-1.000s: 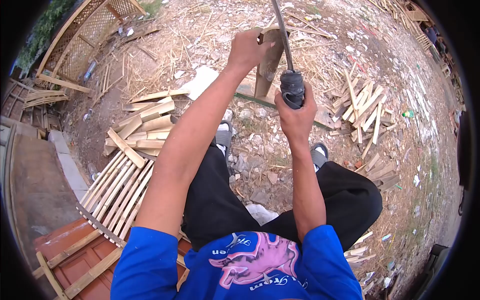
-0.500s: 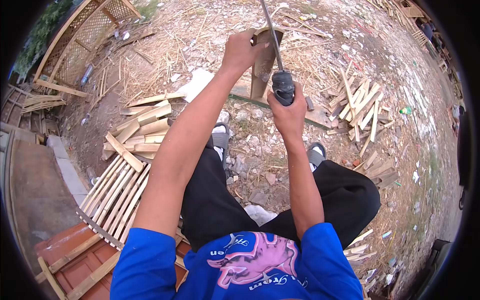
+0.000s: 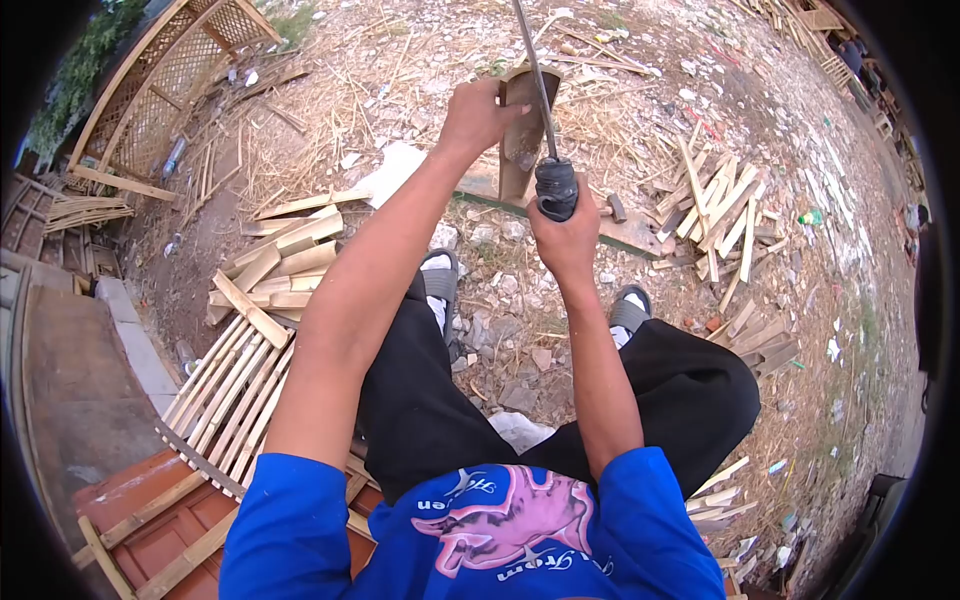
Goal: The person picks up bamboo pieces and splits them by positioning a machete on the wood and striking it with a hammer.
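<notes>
My left hand [image 3: 476,120] is closed around the upper left edge of a split bamboo piece [image 3: 520,155], with its thumb on the hollow inner face. The piece stands upright, its lower end at a board [image 3: 632,236] on the ground. In my right hand [image 3: 565,230] is a long-bladed knife [image 3: 556,188], gripped by its black wrapped handle. Its narrow blade points up and away, passing in front of the bamboo's right edge; I cannot tell whether they touch. Beside the right hand, a small hammer-like tool [image 3: 617,207] lies on the board.
Split bamboo lies in a left pile [image 3: 290,260] and a right pile [image 3: 735,210]. Near my left leg is a slatted bamboo panel [image 3: 225,395]. A lattice frame [image 3: 165,90] stands far left. Stones, shavings and litter cover the ground around my sandalled feet.
Both hands have shifted slightly left and toward me, carrying the bamboo piece and the knife. More of the hammer-like tool now shows beside my right hand.
</notes>
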{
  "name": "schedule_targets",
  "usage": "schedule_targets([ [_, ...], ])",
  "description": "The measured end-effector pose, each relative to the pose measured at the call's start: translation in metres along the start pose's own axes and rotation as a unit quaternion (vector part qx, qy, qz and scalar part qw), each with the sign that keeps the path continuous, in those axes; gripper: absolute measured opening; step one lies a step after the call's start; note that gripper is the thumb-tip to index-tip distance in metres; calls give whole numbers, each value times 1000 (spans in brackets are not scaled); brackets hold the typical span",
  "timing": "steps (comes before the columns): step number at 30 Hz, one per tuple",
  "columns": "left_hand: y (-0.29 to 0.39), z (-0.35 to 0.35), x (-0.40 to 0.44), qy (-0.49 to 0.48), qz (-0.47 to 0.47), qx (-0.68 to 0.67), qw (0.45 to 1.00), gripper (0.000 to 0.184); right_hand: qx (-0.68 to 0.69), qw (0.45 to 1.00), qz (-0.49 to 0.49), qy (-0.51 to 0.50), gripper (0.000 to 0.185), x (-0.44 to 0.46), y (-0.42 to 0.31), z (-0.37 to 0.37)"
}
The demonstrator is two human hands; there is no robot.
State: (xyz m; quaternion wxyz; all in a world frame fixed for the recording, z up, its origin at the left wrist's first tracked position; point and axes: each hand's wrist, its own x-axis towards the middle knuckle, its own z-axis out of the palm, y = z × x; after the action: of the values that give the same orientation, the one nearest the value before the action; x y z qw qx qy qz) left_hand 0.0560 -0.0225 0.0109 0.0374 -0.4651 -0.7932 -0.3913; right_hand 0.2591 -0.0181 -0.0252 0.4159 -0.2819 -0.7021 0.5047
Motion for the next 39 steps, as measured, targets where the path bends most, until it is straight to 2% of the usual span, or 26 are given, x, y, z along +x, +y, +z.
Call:
schedule_targets([
  [7, 41, -31, 15, 38, 28, 19, 999, 41, 5, 999, -32, 14, 33, 18, -35, -10],
  [11, 59, -46, 24, 72, 53, -48, 995, 41, 12, 998, -59, 15, 31, 24, -56, -19],
  [12, 63, -50, 28, 43, 17, -82, 996, 44, 9, 998, -65, 20, 31, 23, -58, -18],
  [14, 57, -34, 24, 35, 27, -59, 997, 45, 32, 998, -49, 29, 32, 22, -46, -14],
  [15, 51, -22, 18, 31, 31, -47, 998, 48, 5, 1000, -21, 22, 32, 21, -26, -9],
  [16, 30, 0, 18, 36, 82, -38, 995, 59, -22, 1000, 4, 16, 32, 20, -2, -6],
  [17, 12, 18, 16, -29, 38, -58, 997, 74, -48, 998, 25, 12, 32, 21, 13, -4],
  [19, 4, 26, 15, -22, 26, -62, 998, 73, -53, 998, 17, 12, 32, 22, 15, -4],
  [22, 16, 27, 13, 74, -53, -310, 947, 57, -55, 998, 20, 16, 34, 17, 10, -1],
  [25, -1, 34, 17, -13, -31, -194, 980, 43, -40, 999, 8, 25, 34, 16, 18, 0],
  [26, 5, 34, 14, 13, -38, -169, 985, 32, -42, 999, 13, 23, 34, 17, 18, 0],
  [29, 18, 25, 14, 21, -16, -121, 992, 30, -46, 998, 20, 24, 34, 18, 16, -4],
  [32, 29, 22, 22, 9, -20, -149, 989, 32, -37, 999, 4, 36, 31, 22, 8, -10],
  [36, 37, 6, 36, 4, 49, -86, 995, 43, -10, 999, -12, 38, 28, 27, 0, -19],
  [39, 41, 3, 31, -48, 7, -64, 997, 39, -14, 1000, -5, 27, 27, 25, 4, -23],
])
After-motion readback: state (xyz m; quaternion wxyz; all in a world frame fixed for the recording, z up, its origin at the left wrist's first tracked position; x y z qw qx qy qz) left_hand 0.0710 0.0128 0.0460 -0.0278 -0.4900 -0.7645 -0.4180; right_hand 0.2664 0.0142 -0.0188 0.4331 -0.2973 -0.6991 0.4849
